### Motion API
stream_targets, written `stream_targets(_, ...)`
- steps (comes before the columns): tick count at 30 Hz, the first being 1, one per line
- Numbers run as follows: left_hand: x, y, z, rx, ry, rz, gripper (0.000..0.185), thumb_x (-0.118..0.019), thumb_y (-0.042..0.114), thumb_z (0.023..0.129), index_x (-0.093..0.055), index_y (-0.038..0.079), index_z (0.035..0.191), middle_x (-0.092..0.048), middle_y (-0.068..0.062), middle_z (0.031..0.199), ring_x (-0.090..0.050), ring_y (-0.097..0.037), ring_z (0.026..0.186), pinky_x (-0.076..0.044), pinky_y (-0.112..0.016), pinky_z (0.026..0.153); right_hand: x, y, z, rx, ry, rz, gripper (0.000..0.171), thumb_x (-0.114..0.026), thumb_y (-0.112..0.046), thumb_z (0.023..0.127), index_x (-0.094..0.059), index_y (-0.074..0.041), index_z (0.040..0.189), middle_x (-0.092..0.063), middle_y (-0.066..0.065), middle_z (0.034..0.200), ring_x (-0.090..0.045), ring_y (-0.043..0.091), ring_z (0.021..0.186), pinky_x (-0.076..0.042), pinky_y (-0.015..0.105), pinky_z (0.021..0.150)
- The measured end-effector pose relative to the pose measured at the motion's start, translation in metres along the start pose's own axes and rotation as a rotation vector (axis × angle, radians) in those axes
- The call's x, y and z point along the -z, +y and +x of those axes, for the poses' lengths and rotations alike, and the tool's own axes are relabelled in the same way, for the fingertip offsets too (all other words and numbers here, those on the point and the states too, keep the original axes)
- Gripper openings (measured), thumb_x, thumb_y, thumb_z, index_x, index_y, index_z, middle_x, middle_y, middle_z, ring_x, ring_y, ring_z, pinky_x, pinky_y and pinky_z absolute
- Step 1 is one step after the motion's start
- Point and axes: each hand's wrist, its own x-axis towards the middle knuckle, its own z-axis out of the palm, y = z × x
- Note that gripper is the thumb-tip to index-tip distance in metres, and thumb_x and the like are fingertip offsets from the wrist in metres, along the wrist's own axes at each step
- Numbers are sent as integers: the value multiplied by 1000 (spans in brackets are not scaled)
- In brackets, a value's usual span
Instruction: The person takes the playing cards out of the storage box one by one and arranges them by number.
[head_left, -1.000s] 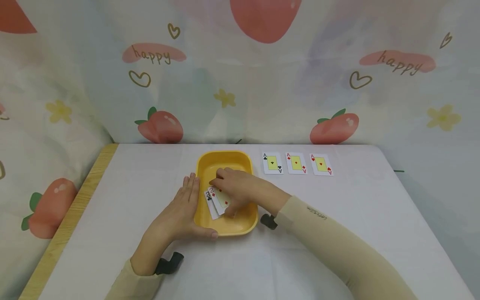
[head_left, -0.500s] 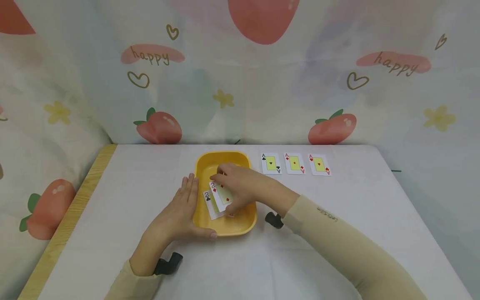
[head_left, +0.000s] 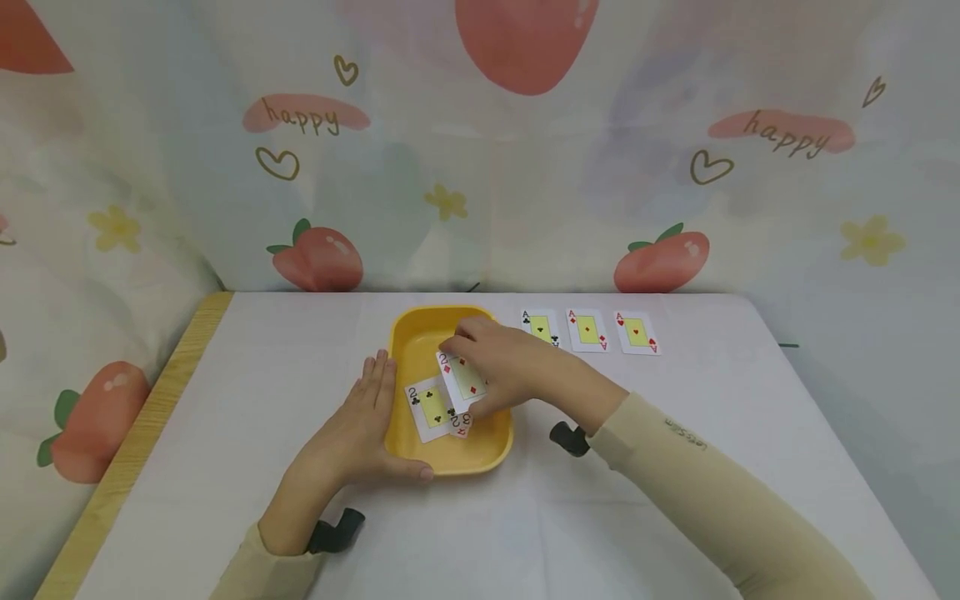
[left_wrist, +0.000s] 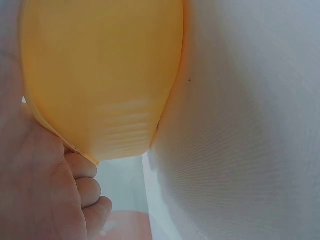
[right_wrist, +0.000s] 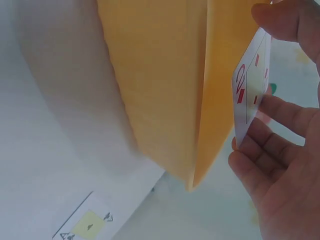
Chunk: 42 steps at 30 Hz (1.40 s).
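My right hand (head_left: 498, 362) grips a two of diamonds playing card (head_left: 463, 382) by its edges, thumb on one side and fingers on the other, above the yellow tray (head_left: 450, 462). In the right wrist view the same card (right_wrist: 247, 87) is tilted above the tray's rim. Inside the tray lies a two of clubs (head_left: 430, 408), partly over another card with a red mark (head_left: 462, 428), mostly hidden. My left hand (head_left: 360, 421) rests along the tray's left side, its fingers straight and thumb at the near rim. The left wrist view shows its fingers (left_wrist: 87, 192) beside the tray wall.
To the right of the tray, three aces lie in a row at the back: the ace of clubs (head_left: 540, 327), ace of diamonds (head_left: 587, 331) and ace of hearts (head_left: 637, 333). A white cloth (head_left: 645, 517) covers the table, with a wooden edge (head_left: 142, 433) at left.
My right hand has lifted the two of diamonds off the two of clubs and moved right with it, uncovering more of the cards below. My left hand has stayed at the tray.
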Motion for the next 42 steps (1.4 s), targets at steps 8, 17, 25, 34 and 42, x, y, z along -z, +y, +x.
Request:
stream_targets(8, 0, 2, 0, 9, 1, -14, 154, -78, 81, 54, 2, 1, 159, 9, -14, 167, 5, -33, 154, -14, -52, 123, 5, 8, -10, -5, 9, 5, 79, -79, -47, 66, -54, -22, 137, -48, -6, 121, -42, 10, 108, -47, 24, 91)
stream_targets(17, -2, 2, 2, 27, -6, -18, 155, -76, 84, 53, 3, 3, 159, 9, -12, 168, 6, -31, 155, -14, -50, 124, 1, 16, -19, -53, -2, 24, 79, -77, -48, 68, -54, -21, 138, -49, -6, 124, -41, 11, 107, -48, 24, 87)
stream_targets(25, -2, 2, 1, 27, 1, -14, 155, -78, 82, 53, 2, 2, 159, 8, -13, 168, 5, -32, 155, -15, -50, 124, -1, 25, -26, -53, 41, 31, 79, -78, -46, 68, -54, -19, 138, -48, -4, 126, -42, 13, 108, -48, 25, 88)
stream_targets(34, -2, 1, 1, 31, 2, -14, 155, -78, 83, 53, 2, 2, 159, 9, -13, 168, 6, -31, 155, -14, -50, 124, -3, 34, -37, -69, 61, 48, 78, -78, -43, 69, -55, -16, 138, -49, -2, 125, -44, 13, 106, -50, 26, 85)
stream_targets(42, -2, 2, 1, 35, 4, -12, 156, -78, 83, 52, 2, 2, 159, 9, -13, 168, 6, -30, 155, -14, -50, 124, -6, 46, -46, -79, 89, 41, 78, -80, -43, 68, -57, -13, 136, -52, 0, 120, -46, 16, 105, -49, 28, 86)
